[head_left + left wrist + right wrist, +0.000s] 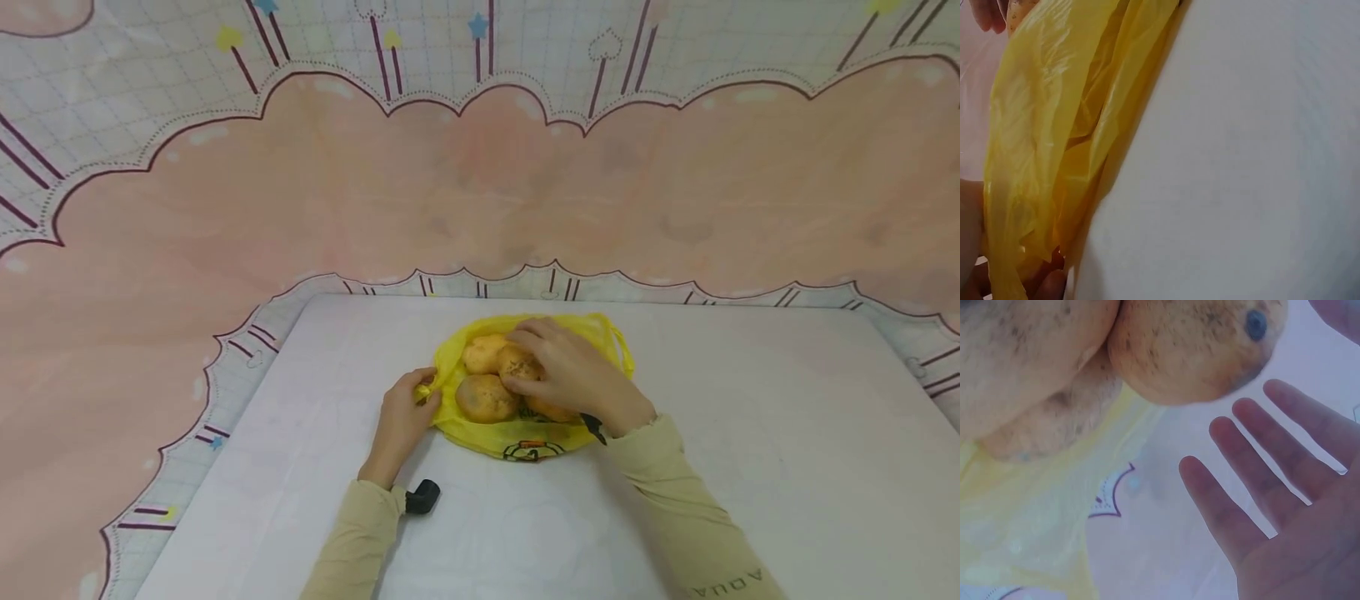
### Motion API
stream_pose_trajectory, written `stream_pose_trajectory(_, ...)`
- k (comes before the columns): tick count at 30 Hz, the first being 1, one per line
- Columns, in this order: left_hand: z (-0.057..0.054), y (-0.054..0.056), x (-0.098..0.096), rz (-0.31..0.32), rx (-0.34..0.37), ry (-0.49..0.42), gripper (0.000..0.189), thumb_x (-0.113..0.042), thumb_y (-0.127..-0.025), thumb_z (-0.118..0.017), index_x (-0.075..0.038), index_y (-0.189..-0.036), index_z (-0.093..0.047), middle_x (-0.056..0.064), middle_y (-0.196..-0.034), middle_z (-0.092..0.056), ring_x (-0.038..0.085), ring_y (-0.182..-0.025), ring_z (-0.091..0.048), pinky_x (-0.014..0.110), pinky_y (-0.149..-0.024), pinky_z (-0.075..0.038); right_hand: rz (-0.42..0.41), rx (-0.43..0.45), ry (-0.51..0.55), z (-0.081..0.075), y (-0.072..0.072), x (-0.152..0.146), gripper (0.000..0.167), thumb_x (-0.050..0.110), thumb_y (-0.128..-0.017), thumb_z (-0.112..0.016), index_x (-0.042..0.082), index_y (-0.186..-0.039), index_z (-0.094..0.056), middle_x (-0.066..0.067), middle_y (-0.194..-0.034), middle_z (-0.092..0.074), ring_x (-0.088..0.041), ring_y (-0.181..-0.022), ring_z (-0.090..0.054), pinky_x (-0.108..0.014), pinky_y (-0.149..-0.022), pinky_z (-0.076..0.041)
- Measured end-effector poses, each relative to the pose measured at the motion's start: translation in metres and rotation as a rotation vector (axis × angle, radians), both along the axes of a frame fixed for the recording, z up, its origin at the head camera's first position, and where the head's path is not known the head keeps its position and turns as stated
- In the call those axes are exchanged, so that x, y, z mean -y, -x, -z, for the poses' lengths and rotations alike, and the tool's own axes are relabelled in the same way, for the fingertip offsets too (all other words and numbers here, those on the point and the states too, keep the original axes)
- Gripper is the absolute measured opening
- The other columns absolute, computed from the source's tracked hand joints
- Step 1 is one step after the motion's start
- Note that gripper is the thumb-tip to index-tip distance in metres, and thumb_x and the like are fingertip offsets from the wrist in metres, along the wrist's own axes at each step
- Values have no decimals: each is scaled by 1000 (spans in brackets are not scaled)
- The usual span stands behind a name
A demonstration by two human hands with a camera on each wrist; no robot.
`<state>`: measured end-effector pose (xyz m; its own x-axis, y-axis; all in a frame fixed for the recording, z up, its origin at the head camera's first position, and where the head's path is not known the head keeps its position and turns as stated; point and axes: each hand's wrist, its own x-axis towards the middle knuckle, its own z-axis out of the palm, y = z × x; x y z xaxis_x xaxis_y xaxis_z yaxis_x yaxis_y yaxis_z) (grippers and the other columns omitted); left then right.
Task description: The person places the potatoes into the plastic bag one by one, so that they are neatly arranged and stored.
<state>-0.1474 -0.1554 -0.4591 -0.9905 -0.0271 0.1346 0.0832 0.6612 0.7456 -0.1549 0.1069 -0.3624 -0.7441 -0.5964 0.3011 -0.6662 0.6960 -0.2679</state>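
Note:
A yellow plastic bag (472, 433) lies on the white table with several potatoes (487, 398) heaped on it. At its left edge my left hand (401, 421) pinches the thin plastic. The left wrist view shows the crumpled bag (1035, 144) between the thumb and fingers at lower left. My right hand (573, 367) is over the heap, around an upper potato (517, 364) in the head view. In the right wrist view its fingers (1260, 469) are straight and spread, a little apart from a potato (1197, 350) with a dark spot.
The white table (750, 433) stretches out on both sides of the bag. Behind and beside it hangs a pink printed cloth (480, 192). A loop handle of the bag (622, 350) sticks out at the right. A black wrist camera (423, 497) sits by the left sleeve.

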Motion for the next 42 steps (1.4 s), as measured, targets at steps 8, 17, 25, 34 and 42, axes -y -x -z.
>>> stream_pose_trajectory(8,-8,-3,3,-18,-22,40,41,-18,-93,-68,-5,-131,-61,16,-127,-63,32,-119,-57,47,-102,-47,-15,-32,-3,-7,-8,-12,58,41,-88,-74,2,-130,-61,-13,-132,-59,-31,-127,-52,-47,-109,-43)
stream_pose_trajectory(17,-28,-10,1,-7,-154,125,42,-21,-93,-69,-5,-131,-61,15,-136,-56,35,-127,-49,51,-109,-40,-11,-82,25,-11,-17,-32,60,36,-88,-75,2,-135,-56,-12,-135,-57,-30,-128,-51,-46,-106,-45)
stream_pose_trajectory(25,-46,-16,-5,64,-224,206,43,-23,-95,-68,-7,-134,-59,12,-139,-54,31,-129,-48,49,-110,-41,0,-137,29,-11,-26,-50,74,37,-88,-75,3,-146,-43,-15,-146,-46,-31,-135,-43,-49,-106,-45)
stream_pose_trajectory(34,-71,-27,-5,168,-394,319,50,-22,-93,-70,-5,-138,-56,14,-137,-55,32,-127,-50,49,-109,-42,78,-167,-36,-8,-36,-62,92,43,-86,-76,1,-153,-29,-21,-158,-26,-39,-145,-27,-56,-112,-36)
stream_pose_trajectory(42,-82,-35,0,213,-465,429,54,-24,-95,-67,-5,-142,-50,16,-142,-52,33,-130,-48,50,-109,-40,174,-91,-55,-6,-46,-72,105,52,-86,-71,4,-159,-13,-18,-164,-13,-39,-150,-16,-59,-116,-25)
